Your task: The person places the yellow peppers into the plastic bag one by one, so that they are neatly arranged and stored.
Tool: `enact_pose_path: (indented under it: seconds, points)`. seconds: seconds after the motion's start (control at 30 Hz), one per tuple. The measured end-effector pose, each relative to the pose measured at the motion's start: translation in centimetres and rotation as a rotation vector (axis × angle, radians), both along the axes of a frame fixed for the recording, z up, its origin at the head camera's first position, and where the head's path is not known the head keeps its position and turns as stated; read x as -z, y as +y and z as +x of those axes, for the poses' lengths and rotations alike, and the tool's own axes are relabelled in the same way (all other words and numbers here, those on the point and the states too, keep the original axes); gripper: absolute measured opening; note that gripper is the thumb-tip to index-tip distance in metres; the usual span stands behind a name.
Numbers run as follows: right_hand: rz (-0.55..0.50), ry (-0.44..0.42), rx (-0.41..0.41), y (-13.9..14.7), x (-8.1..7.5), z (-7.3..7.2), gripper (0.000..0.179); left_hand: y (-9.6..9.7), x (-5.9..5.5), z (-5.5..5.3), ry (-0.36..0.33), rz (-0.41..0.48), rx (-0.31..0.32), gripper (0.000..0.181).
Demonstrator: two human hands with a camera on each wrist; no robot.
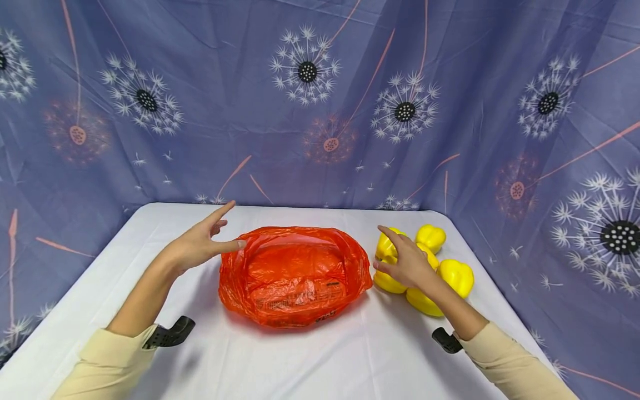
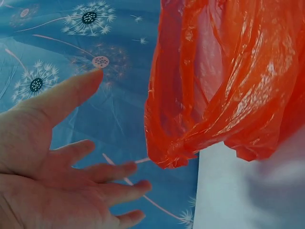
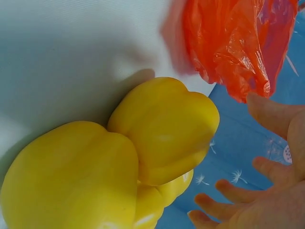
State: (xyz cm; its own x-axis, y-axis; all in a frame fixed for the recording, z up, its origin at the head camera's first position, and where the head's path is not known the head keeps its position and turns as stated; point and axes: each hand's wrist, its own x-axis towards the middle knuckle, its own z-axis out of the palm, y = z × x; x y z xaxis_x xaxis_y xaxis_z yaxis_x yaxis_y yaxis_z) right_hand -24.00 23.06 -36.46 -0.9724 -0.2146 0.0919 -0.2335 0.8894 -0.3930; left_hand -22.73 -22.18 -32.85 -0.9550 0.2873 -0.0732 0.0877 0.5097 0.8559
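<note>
A red plastic bag (image 1: 295, 278) lies on the white table with its mouth spread open and dark print on its side. My left hand (image 1: 197, 244) is raised at the bag's left, fingers extended; the left wrist view shows a gap between this hand (image 2: 71, 176) and the bag (image 2: 238, 86). On the other side my right hand (image 1: 407, 264) hovers before several yellow bell peppers (image 1: 457, 278), partly hiding them. Its thumb points toward the bag's right edge; whether they touch, I cannot tell. In the right wrist view its fingers are spread, holding nothing, beside a pepper (image 3: 167, 129).
A white cloth covers the table (image 1: 300, 361). Behind it and along both sides hangs a blue-purple curtain (image 1: 225, 111) with a dandelion print. Black wrist mounts (image 1: 170, 332) sit at the cuffs of the beige sleeves (image 1: 105, 361).
</note>
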Motion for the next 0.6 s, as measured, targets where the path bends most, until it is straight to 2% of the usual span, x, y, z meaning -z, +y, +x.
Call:
enact_pose_path:
  seconds: [0.3,0.43,0.6]
  points:
    - [-0.036,-0.018,0.003,0.5,-0.1,-0.1,0.091,-0.2,0.8,0.1,-0.043,0.202,-0.042,0.093]
    - [-0.031,-0.026,0.008,0.7,0.0,0.0,0.091,-0.4,1.6,-0.1,-0.071,0.24,-0.046,0.087]
    - [-0.018,-0.039,0.031,1.0,0.2,0.2,0.089,-0.4,2.5,-0.1,-0.095,0.212,-0.069,0.081]
